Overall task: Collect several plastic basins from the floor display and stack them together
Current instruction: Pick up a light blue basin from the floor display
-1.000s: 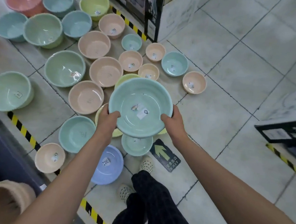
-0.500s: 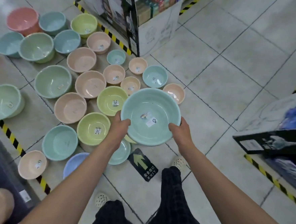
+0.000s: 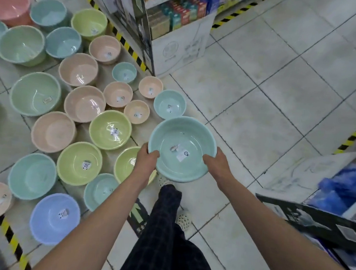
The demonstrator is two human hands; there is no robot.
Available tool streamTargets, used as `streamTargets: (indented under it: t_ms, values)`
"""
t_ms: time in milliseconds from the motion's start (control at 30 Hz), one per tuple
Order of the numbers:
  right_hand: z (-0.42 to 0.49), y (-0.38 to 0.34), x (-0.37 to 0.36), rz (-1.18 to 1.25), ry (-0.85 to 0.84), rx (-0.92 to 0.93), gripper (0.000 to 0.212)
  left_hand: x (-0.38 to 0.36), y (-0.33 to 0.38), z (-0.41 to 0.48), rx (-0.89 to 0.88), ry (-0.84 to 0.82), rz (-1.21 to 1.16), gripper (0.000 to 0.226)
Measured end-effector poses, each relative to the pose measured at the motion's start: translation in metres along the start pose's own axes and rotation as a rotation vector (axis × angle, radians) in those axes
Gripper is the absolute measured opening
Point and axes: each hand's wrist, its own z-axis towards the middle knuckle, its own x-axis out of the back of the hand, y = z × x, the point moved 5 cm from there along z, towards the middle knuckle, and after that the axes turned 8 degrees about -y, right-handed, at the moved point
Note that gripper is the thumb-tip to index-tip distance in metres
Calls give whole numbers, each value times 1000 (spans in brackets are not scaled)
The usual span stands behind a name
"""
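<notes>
The left hand (image 3: 146, 162) gripped the near-left rim of a teal basin (image 3: 173, 132), thumb hooked over the edge, and the right hand (image 3: 217, 166) gripped the near-right rim likewise. The basin hung in the air at the right edge of the floor display, over bare tiles (image 3: 258, 119) and the person's shoe (image 3: 163, 181); nothing lay inside it but two stickers

Both holds sat on the near half of the rim, so the far side could probably dip, and freeing one hand to take the next basin might let the smooth plastic slip. The basins differed in size, so a wrong order would likely leave a loose, tilting stack. Stooping could also knock the lime basin (image 3: 126, 165) just under the left wrist

At far left lay a pink basin (image 3: 11, 5), nearer a green basin (image 3: 35, 94) and a blue basin (image 3: 54, 218), then a peach basin (image 3: 84, 104), packed close, leaving little room to step. A shelf (image 3: 178, 50) stood far, with striped tape (image 3: 124, 44) along its foot. A dark box (image 3: 314, 224) jutted in at near right, close beside the right arm
</notes>
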Motion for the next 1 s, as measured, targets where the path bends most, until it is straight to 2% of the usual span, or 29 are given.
streamTargets:
  t_ms: [400, 633, 867, 1000]
  values:
    - [214, -1, 38, -125, -106, -237, 63, -52, 11, 207, 181, -78, 104, 43]
    - [347, 26, 42, -187, -115, -327, 55, -77, -49, 338, 316, -33, 174, 38]
    - [513, 100, 44, -270, -114, -355, 52, -113, -129, 486, 296, 17, 327, 31]
    - [589, 141, 34, -323, -167, -323, 53, -119, -184, 543, 337, 115, 273, 30]
